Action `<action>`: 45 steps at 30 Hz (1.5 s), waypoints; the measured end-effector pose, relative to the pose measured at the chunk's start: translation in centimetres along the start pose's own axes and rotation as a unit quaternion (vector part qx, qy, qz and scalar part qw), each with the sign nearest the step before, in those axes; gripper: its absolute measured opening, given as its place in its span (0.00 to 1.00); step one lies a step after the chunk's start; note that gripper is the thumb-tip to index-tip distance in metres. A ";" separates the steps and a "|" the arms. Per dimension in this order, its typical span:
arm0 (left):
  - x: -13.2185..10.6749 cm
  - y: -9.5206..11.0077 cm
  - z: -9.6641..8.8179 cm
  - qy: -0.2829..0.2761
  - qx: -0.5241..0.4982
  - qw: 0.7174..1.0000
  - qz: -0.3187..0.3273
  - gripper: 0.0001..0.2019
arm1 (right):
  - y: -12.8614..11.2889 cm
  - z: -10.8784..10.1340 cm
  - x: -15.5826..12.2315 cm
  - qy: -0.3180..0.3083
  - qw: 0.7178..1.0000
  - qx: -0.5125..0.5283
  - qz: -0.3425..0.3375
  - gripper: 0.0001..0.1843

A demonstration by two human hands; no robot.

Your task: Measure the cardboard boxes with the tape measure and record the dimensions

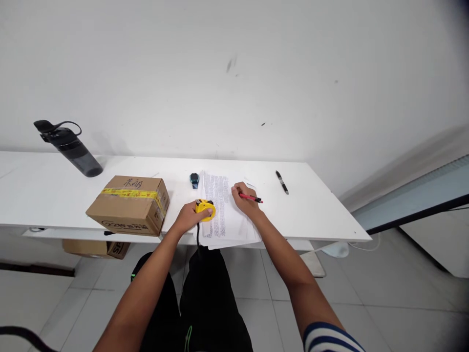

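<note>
My left hand (186,217) is closed around a yellow tape measure (205,210) at the left edge of the papers. A dark strap hangs from the tape measure over the table's front edge. In my right hand (246,199) is a red pen (251,197) with a black end, held in a writing grip. That hand rests on the sheets of paper (234,230), whose left part carries dense columns of dark writing. The pen's tip is hidden by my fingers. Just beyond my left hand lies a watch (194,180) with a dark face.
A taped cardboard box (126,205) sits left on the white table (311,205), with a dark water bottle (75,150) behind it. A black pen (282,182) lies to the right. Under the table is another cardboard box (95,248). The wall stands directly behind.
</note>
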State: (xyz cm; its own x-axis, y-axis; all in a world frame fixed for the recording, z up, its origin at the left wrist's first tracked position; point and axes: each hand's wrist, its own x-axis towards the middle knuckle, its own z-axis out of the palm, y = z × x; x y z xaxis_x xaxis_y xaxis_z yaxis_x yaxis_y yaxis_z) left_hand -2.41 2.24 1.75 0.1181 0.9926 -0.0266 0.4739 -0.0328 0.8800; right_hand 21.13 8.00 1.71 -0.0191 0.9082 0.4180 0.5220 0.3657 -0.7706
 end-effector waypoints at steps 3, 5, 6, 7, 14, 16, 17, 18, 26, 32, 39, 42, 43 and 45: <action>-0.2 0.2 -0.1 -0.003 0.004 1.000 0.001 0.24 | 0.3 0.5 -1.3 -0.024 0.994 0.095 0.049 0.13; -0.2 0.2 -0.1 -0.006 0.005 1.000 0.014 0.24 | 0.6 0.9 -1.5 -0.062 0.986 0.130 0.081 0.14; -0.2 0.1 -0.1 -0.006 0.004 1.000 0.020 0.25 | 0.6 1.0 -1.4 -0.079 0.984 0.134 0.089 0.16; -0.1 0.0 -0.1 -0.005 0.002 1.000 0.023 0.25 | 0.7 1.0 -1.4 -0.090 0.982 0.135 0.094 0.17; -0.1 -0.4 0.1 0.002 -0.011 1.000 0.027 0.25 | 0.9 1.3 -1.4 -0.071 0.987 0.087 0.115 0.25; -0.1 -0.4 0.2 0.000 -0.019 0.999 0.031 0.25 | 1.0 1.5 -1.6 -0.060 0.989 0.072 0.118 0.25; -0.2 -0.3 0.2 -0.001 -0.022 0.999 0.032 0.24 | 1.1 1.6 -1.6 -0.059 0.989 0.068 0.120 0.24; -0.2 -0.3 0.2 -0.001 -0.024 0.999 0.033 0.24 | 1.2 1.6 -1.6 -0.060 0.989 0.065 0.122 0.23; -0.1 -0.4 0.2 -0.003 -0.027 0.999 0.033 0.24 | 1.0 1.5 -1.5 -0.070 0.987 0.065 0.128 0.20; -0.1 -0.5 0.2 -0.005 -0.032 0.999 0.030 0.25 | 0.9 1.5 -1.6 -0.064 0.986 0.075 0.137 0.20; -0.2 -0.5 0.2 -0.005 -0.036 0.999 0.027 0.25 | 0.9 1.5 -1.6 -0.051 0.986 0.074 0.142 0.19; -0.2 -0.4 0.2 -0.006 -0.038 0.999 0.029 0.24 | 0.7 1.4 -1.6 -0.059 0.985 0.081 0.138 0.19; -0.2 -0.3 0.2 -0.005 -0.038 0.999 0.031 0.24 | 0.7 1.4 -1.6 -0.057 0.985 0.082 0.138 0.19; -0.2 -0.4 0.2 -0.001 -0.035 0.999 0.032 0.24 | 0.6 1.3 -1.7 -0.055 0.985 0.081 0.141 0.19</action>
State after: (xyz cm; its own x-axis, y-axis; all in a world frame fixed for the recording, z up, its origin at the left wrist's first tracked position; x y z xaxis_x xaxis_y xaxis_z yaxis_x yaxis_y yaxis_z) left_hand -2.45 1.98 1.36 0.1470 0.9887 0.0297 0.4027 -0.0873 0.9112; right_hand 20.33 6.98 -0.06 0.0105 0.9916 0.1290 0.3778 0.1155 -0.9186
